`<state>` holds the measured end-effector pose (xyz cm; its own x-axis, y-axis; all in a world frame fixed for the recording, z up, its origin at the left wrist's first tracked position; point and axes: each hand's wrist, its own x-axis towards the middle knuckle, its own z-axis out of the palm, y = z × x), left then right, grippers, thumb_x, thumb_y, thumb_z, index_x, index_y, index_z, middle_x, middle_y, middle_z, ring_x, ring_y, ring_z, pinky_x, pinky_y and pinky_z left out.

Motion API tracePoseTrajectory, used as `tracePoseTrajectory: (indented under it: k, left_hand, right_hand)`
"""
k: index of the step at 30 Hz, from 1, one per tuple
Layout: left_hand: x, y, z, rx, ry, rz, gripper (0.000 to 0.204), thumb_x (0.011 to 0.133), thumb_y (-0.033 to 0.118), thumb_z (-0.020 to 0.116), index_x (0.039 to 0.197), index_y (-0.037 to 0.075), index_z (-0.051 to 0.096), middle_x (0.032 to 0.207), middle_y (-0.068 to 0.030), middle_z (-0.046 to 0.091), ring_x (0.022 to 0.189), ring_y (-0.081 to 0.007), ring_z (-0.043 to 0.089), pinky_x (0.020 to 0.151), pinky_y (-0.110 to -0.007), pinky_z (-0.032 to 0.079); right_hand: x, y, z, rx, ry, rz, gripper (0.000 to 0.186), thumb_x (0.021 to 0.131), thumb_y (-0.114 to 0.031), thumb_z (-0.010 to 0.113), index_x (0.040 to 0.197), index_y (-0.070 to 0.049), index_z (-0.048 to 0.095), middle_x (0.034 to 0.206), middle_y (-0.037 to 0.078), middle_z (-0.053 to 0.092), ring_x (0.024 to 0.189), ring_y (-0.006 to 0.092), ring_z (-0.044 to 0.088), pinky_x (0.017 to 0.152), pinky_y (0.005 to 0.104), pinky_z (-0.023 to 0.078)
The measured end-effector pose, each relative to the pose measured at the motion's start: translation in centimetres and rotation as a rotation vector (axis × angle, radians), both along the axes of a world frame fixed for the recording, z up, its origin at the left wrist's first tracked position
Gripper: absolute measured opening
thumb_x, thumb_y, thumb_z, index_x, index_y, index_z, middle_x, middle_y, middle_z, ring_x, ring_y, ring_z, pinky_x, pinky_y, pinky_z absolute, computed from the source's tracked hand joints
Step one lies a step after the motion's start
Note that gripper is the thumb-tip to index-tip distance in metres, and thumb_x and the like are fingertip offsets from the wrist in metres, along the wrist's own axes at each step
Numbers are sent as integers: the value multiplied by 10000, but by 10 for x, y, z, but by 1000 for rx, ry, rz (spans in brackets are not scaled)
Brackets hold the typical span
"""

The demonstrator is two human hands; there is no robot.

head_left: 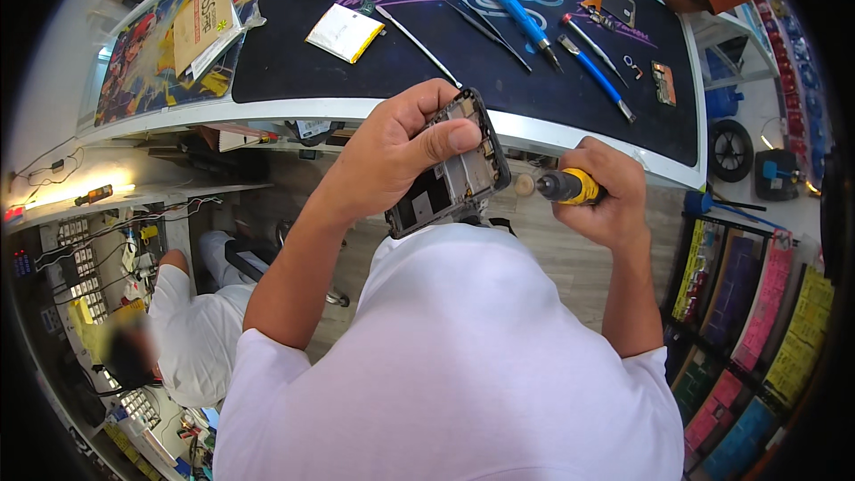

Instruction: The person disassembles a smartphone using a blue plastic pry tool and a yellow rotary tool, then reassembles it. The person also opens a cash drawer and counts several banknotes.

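A person in a white shirt holds an opened phone (456, 178) in front of the body, just short of the white-edged table (312, 110), its inner parts showing and its length tilted up to the right. The step in hand appears to be work with a yellow-and-black power tool (579, 187) on that bared interior; tool and phone stand apart, with a small gap between them. The next move, if the two are to meet, calls for a firm left grip and a light, level approach clear of the thumb. The left hand (396, 150) is closed on the phone, thumb laid across its face, fingers mostly hidden behind, the forearm slanting up from the lower left. The right hand (614, 194) wraps the tool in a fist, forearm nearly upright, the black nose aimed left toward the phone; a round, tan shape at its tip is too small to identify. Beyond, a silvery battery pack (346, 33) lies on the table's dark mat (294, 64).
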<state>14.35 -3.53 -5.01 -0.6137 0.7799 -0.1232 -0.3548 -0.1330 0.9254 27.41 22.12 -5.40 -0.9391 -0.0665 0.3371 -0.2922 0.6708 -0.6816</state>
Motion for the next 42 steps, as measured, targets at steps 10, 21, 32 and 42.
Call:
tracePoseTrajectory:
  k: [10,21,32,42]
  left_hand:
    - [1,-9,5,-38,71,-50,456,944,493,797,1055,86,626,922,44,607,871,-42,560,796,-214,475]
    - [10,-14,1,-62,128,-61,479,947,505,794,1065,69,635,958,27,627,885,-46,549,791,-214,461]
    - [15,-12,4,-38,159,-52,522,928,551,795,1071,74,640,934,38,607,846,-43,527,747,-210,443]
    - [13,-10,3,-31,147,-71,452,955,476,791,1071,68,636,935,46,603,847,-39,516,753,-213,439]
  right_hand:
    - [-5,-2,-4,-45,9,28,303,634,-93,835,919,-73,731,718,49,575,623,172,570,558,311,404]
    - [-11,-8,-5,-15,22,23,286,648,-54,788,921,-61,704,738,47,585,622,160,550,567,308,406]
    - [-17,-13,-7,-75,25,-5,232,677,-13,776,888,-53,687,742,42,582,618,144,532,562,306,396]
    - [-18,-11,-3,-58,11,-15,225,694,-22,785,895,-48,687,754,38,601,634,148,563,583,297,421]
